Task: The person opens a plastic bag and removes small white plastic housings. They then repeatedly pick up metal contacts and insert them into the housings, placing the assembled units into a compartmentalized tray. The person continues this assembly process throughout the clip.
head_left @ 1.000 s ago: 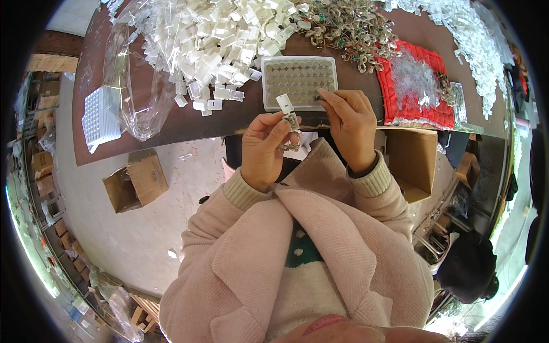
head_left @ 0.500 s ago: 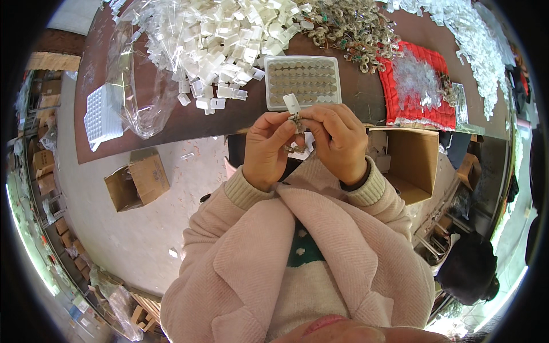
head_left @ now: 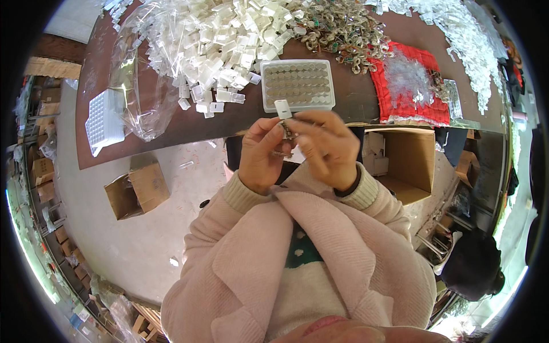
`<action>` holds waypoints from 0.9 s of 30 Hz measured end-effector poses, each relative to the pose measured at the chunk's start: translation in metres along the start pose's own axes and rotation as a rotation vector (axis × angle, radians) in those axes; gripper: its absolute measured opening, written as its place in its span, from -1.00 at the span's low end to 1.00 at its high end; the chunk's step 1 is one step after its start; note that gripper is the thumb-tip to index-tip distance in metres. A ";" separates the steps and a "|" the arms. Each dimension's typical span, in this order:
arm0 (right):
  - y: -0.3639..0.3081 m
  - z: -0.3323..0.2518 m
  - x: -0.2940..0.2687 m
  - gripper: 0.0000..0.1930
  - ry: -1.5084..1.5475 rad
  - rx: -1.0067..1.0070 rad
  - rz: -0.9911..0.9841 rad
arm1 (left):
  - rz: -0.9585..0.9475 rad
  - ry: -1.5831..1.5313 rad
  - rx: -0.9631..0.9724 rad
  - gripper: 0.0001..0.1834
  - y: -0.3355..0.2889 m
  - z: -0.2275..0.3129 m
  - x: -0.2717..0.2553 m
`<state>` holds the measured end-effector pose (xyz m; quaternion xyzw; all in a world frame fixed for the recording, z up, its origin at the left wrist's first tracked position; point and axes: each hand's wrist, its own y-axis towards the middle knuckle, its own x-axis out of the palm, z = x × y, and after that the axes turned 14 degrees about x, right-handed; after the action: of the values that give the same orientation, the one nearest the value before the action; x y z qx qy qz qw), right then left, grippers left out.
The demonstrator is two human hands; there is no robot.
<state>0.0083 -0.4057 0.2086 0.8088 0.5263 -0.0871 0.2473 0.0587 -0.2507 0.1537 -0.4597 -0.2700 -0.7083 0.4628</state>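
A small white plastic casing (head_left: pixel 282 108) stands up from the fingertips of my left hand (head_left: pixel 261 154), which is closed in a pinch. Below the casing, a small coil of wires with metallic bits (head_left: pixel 285 134) shows between those fingers; whether the two are joined I cannot tell. My right hand (head_left: pixel 330 146) is beside them, blurred by motion, its thumb and forefinger apart. The forefinger reaches to the casing's lower end, and nothing shows in that hand. Just beyond the hands, a translucent tray (head_left: pixel 330 86) holds rows of round, greyish discs.
Across the brown table (head_left: pixel 189 128) lie a heap of white casings (head_left: pixel 229 46), a heap of coiled wires (head_left: pixel 343 28), a red cloth (head_left: pixel 374 80) with clear bits, and stacked white dimpled trays (head_left: pixel 106 121). Cardboard boxes (head_left: pixel 150 186) (head_left: pixel 420 163) stand below.
My right hand has come away from its pinch beside the casing, and its thumb and forefinger have spread. The casing and my left hand have shifted slightly left and down.
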 end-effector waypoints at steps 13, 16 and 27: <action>0.014 0.006 0.010 -0.83 0.502 0.137 -0.125 | 0.142 0.038 -0.110 -0.86 -0.001 0.003 0.013; 0.015 0.011 0.005 -0.74 0.417 0.005 -0.181 | 0.017 -0.133 -0.137 -0.83 0.002 0.007 0.018; 0.013 0.010 0.019 -0.72 0.273 -0.150 -0.078 | 0.199 -0.064 -0.122 -0.61 0.002 -0.002 0.028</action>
<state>0.0293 -0.3996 0.1962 0.7714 0.5909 0.0537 0.2298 0.0553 -0.2641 0.1777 -0.5340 -0.1939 -0.6589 0.4930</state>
